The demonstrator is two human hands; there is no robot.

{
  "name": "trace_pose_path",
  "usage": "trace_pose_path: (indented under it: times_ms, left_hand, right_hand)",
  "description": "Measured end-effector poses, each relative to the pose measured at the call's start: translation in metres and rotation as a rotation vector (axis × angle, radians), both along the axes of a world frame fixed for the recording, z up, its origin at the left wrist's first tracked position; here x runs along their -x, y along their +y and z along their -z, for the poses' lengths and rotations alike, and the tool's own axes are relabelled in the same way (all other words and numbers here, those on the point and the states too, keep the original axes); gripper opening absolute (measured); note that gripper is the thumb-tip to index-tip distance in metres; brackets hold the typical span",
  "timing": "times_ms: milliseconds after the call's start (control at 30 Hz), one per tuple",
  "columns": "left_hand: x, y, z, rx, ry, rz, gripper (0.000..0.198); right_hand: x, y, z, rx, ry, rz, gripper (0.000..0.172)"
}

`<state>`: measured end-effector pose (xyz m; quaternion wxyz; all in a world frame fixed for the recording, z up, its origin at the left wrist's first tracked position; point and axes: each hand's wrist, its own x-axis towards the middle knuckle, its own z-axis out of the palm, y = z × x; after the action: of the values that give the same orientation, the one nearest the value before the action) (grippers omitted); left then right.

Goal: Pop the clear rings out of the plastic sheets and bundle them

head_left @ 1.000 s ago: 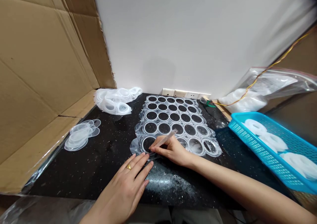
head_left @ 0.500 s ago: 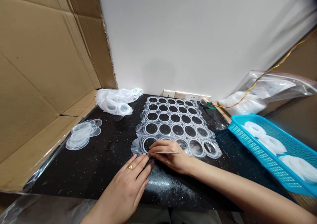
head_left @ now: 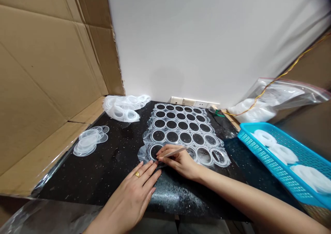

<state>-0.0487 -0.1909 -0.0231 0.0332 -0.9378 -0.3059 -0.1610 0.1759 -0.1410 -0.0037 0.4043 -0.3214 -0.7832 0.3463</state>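
A translucent plastic sheet (head_left: 178,136) with rows of round ring shapes lies flat on the black speckled table, its near row closest to me. At the sheet's near-left edge, my left hand (head_left: 138,185) rests flat, fingers stretched out, a gold ring on one finger. Just beyond its fingertips, my right hand (head_left: 181,161) is closed around a thin, pale, stick-like tool (head_left: 174,151). The tool slants up to the right; its tip is hidden by the fingers. This hand covers part of the near row. What kind of tool it is cannot be made out.
Clear thin discs (head_left: 90,140) lie piled on the left. Behind them sits a heap of whitish ring sheets (head_left: 121,109). On the right stands a blue basket (head_left: 269,161) holding white rings (head_left: 283,153). Cardboard (head_left: 51,71) walls the left side; a plastic bag (head_left: 254,109) rests back right.
The tool in my right hand has tilted from nearly level to slanting up at its right end. My left hand stays almost in place. The view has shifted slightly.
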Motion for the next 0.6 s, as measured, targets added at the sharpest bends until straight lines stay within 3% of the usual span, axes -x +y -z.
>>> trace_pose_path:
  times_ms: [133, 400, 600]
  left_hand:
    - [-0.0003, 0.0, -0.0012, 0.007, 0.014, -0.007, 0.049]
    - [-0.0014, 0.0005, -0.0047, 0.031, -0.072, 0.007, 0.045]
    - [-0.0016, 0.0001, -0.0035, 0.038, -0.07, 0.005, 0.046]
  right_hand:
    - [0.0001, 0.0013, -0.0027, 0.022, 0.005, -0.009, 0.019]
    - [-0.0056, 0.0002, -0.0008, -0.334, -0.348, -0.05, 0.024]
    - [-0.0036, 0.0061, 0.0033, -0.433, -0.408, -0.012, 0.021]
